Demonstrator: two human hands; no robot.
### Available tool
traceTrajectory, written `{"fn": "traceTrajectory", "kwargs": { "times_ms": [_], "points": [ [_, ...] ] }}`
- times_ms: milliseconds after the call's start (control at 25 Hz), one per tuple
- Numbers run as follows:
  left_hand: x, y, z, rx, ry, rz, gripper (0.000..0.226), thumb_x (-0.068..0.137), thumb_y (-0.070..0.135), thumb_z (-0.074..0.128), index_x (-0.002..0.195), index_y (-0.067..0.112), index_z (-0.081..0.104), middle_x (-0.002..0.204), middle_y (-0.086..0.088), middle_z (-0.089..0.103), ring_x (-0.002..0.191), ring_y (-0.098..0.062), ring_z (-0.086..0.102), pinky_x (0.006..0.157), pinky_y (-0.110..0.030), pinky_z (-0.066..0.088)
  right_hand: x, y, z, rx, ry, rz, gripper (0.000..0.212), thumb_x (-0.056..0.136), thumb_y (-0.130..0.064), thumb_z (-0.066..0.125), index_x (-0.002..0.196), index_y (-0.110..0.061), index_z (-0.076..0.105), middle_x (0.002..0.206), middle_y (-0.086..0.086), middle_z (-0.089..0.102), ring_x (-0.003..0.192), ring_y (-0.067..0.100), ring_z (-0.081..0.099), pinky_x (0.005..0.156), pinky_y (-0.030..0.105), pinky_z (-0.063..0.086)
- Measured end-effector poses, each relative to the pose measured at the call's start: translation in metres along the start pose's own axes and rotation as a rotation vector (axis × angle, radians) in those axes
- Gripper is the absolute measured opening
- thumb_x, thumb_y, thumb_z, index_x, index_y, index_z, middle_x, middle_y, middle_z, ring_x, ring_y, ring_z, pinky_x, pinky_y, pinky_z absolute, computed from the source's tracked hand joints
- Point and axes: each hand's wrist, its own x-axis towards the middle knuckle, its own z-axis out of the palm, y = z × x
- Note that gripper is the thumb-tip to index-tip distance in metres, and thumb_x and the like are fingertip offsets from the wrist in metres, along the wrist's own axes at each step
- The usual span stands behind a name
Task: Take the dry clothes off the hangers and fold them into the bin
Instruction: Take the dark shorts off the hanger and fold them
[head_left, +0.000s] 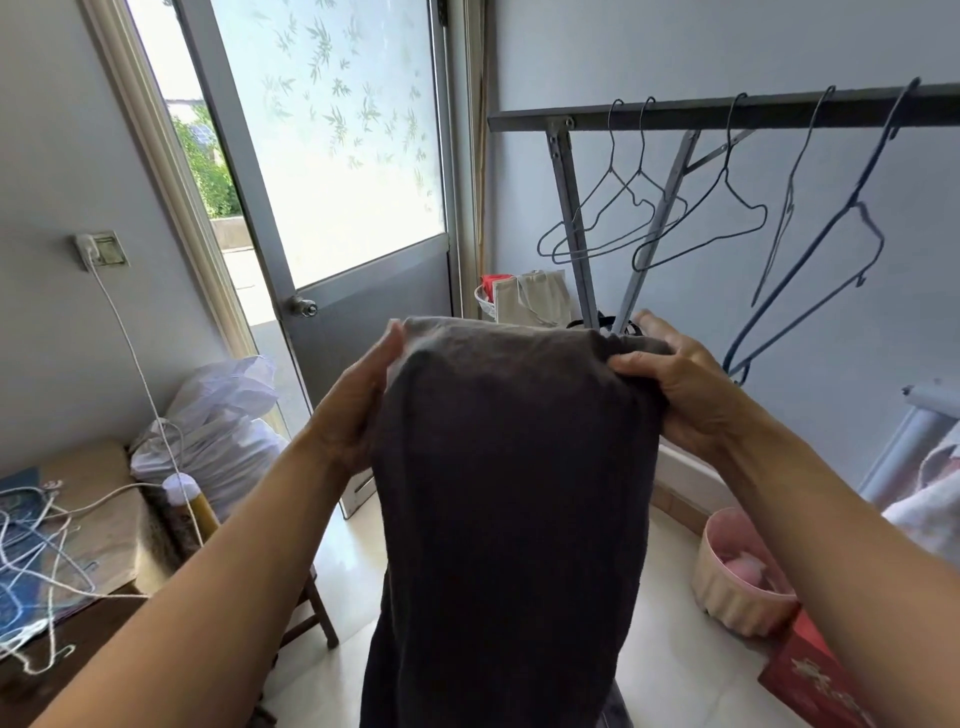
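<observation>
A dark grey garment (509, 493) hangs down in front of me, held up by its top edge. My left hand (358, 400) lies along its left side, fingers straight up against the cloth and the thumb behind it. My right hand (685, 384) grips the bunched right corner, with its thumb on the front. Several bare wire hangers (727, 208) hang on the grey rack bar (727, 114) at the right. A pink round bin (737, 577) with something pink inside stands on the floor at lower right.
A half-open door (332, 182) is straight ahead, with white plastic bags (218, 426) to its left. A low table (78, 545) with cords and wire hangers stands at far left. A red box (810, 680) and light cloth (930, 499) sit at right. Bags (524, 299) stand behind the rack.
</observation>
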Motion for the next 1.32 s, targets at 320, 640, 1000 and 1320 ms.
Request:
{"fn": "traceTrajectory", "kwargs": {
  "times_ms": [320, 640, 1000, 1320],
  "points": [
    [0.009, -0.01, -0.014, 0.364, 0.253, 0.209, 0.077, 0.085, -0.018, 0.055, 0.143, 0.031, 0.044, 0.109, -0.007, 0.065, 0.085, -0.018, 0.07, 0.072, -0.028, 0.06, 0.008, 0.002, -0.011, -0.217, 0.066, 0.034, 0.092, 0.081, -0.002, 0.07, 0.152, -0.032, 0.02, 0.138, 0.015, 0.052, 0.118, 0.025, 0.059, 0.09, 0.032, 0.054],
    [0.011, -0.009, 0.002, 0.466, 0.347, 0.212, 0.043, 0.087, -0.013, 0.057, 0.12, 0.013, 0.066, 0.1, -0.005, 0.066, 0.086, -0.016, 0.064, 0.072, -0.02, 0.057, 0.0, 0.003, -0.011, -0.261, 0.037, 0.125, 0.088, 0.069, -0.019, 0.082, 0.143, -0.036, 0.038, 0.11, 0.005, 0.065, 0.104, 0.022, 0.061, 0.096, 0.046, 0.047],
    [0.006, 0.016, -0.008, 1.033, 0.265, 0.259, 0.073, 0.087, -0.014, 0.059, 0.14, 0.033, 0.044, 0.075, 0.001, 0.06, 0.07, -0.007, 0.062, 0.068, -0.019, 0.054, -0.003, 0.005, -0.002, -0.537, 0.017, -0.102, 0.071, 0.086, 0.013, 0.057, 0.133, -0.04, 0.052, 0.089, 0.006, 0.067, 0.079, 0.014, 0.063, 0.071, 0.021, 0.052],
    [0.011, 0.005, -0.021, 0.899, 0.443, 0.248, 0.066, 0.086, 0.001, 0.069, 0.135, 0.04, 0.046, 0.129, -0.001, 0.049, 0.11, -0.02, 0.055, 0.081, -0.019, 0.046, 0.006, 0.011, -0.002, -0.531, 0.201, -0.064, 0.071, 0.084, 0.007, 0.064, 0.145, -0.021, 0.042, 0.117, 0.006, 0.054, 0.106, 0.019, 0.054, 0.081, 0.022, 0.045]
  ]
}}
